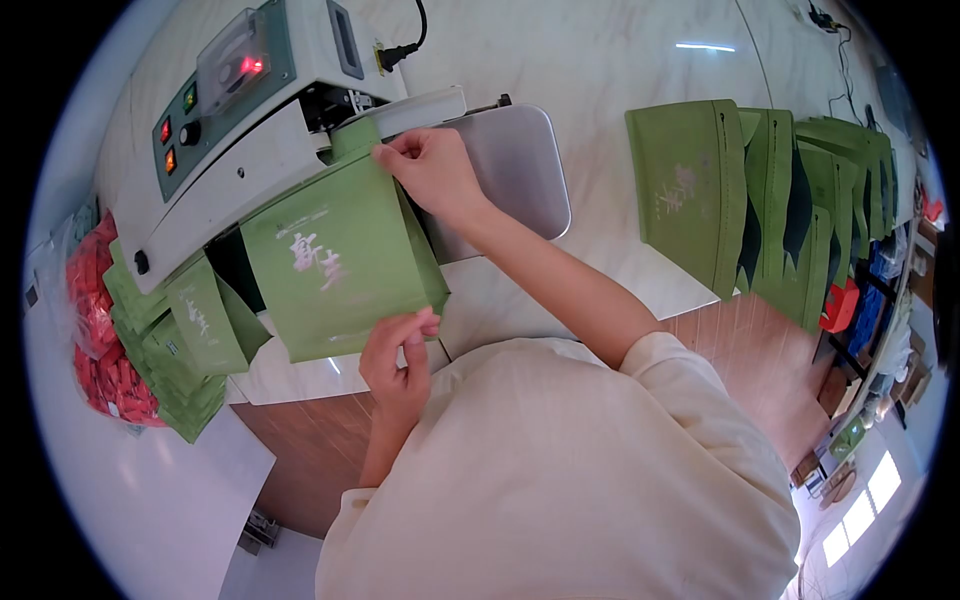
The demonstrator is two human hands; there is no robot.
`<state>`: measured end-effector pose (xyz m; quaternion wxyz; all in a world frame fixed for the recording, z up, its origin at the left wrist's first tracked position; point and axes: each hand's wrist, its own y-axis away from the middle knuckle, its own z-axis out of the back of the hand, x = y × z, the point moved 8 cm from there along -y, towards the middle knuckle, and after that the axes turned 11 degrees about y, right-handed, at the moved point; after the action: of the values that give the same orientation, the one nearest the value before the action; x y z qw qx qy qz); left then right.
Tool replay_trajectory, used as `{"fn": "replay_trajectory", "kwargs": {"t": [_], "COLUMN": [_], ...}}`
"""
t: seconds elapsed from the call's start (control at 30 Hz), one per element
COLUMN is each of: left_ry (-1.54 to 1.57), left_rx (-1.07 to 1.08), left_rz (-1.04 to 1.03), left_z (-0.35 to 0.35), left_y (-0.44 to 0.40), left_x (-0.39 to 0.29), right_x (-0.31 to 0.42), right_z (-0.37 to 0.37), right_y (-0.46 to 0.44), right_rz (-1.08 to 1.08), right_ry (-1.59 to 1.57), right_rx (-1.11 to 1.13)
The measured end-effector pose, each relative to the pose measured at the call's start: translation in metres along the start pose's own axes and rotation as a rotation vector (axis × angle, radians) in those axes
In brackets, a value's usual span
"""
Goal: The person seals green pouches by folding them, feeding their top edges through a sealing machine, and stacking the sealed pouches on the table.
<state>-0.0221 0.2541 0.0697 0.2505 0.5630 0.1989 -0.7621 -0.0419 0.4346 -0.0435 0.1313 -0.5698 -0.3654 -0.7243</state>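
A large green pouch (335, 265) with white lettering hangs flat along the front of a band sealing machine (240, 165), its upper edge at the machine's slot. My right hand (430, 170) pinches the pouch's upper right corner between thumb and fingers, just beside the slot. Lower down, my left hand (395, 362) is by the pouch's bottom right corner, fingers loosely curled and thumb apart. Nothing shows in its grasp, and whether the fingertips touch the pouch is unclear. To the left, another green pouch (205, 315) hangs under the machine.
A metal plate (510, 170) adjoins the machine on the right. Several green pouches (690, 190) stand in a row on the marble-look table (590, 60). At left lie piled green pouches (175, 375) and a clear bag of red packets (105, 370). A black power plug (395, 55) enters the machine's back.
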Motion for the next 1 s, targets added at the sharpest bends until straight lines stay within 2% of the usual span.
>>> {"fn": "replay_trajectory", "kwargs": {"t": [0.33, 0.43, 0.73, 0.8, 0.83, 0.9, 0.93, 1.0], "left_ry": [-0.035, 0.000, -0.027, -0.032, -0.021, 0.011, 0.000, 0.024], "left_rx": [0.047, -0.014, -0.005, -0.019, -0.017, -0.040, -0.080, -0.090], "left_rz": [-0.008, 0.001, 0.004, -0.015, -0.031, -0.021, -0.007, -0.030], "left_z": [0.002, 0.005, 0.011, 0.017, 0.015, 0.019, 0.023, 0.027], "left_y": [0.002, 0.004, 0.012, 0.018, 0.021, 0.027, 0.029, 0.033], "left_x": [0.005, 0.006, 0.007, 0.006, 0.007, 0.005, 0.004, 0.000], "right_x": [-0.001, 0.001, 0.001, 0.001, 0.006, 0.012, 0.024, 0.038], "right_z": [-0.022, -0.030, -0.052, -0.056, -0.047, -0.047, -0.032, 0.015], "right_y": [-0.002, 0.000, -0.002, -0.003, -0.001, 0.006, 0.016, 0.036], "right_rz": [0.011, 0.005, 0.014, 0.124, 0.125, 0.028, 0.037, 0.198], "right_ry": [-0.012, -0.071, -0.052, -0.062, -0.034, -0.003, 0.125, 0.340], "right_rx": [0.008, 0.021, 0.019, -0.069, -0.092, 0.127, 0.179, -0.036]}}
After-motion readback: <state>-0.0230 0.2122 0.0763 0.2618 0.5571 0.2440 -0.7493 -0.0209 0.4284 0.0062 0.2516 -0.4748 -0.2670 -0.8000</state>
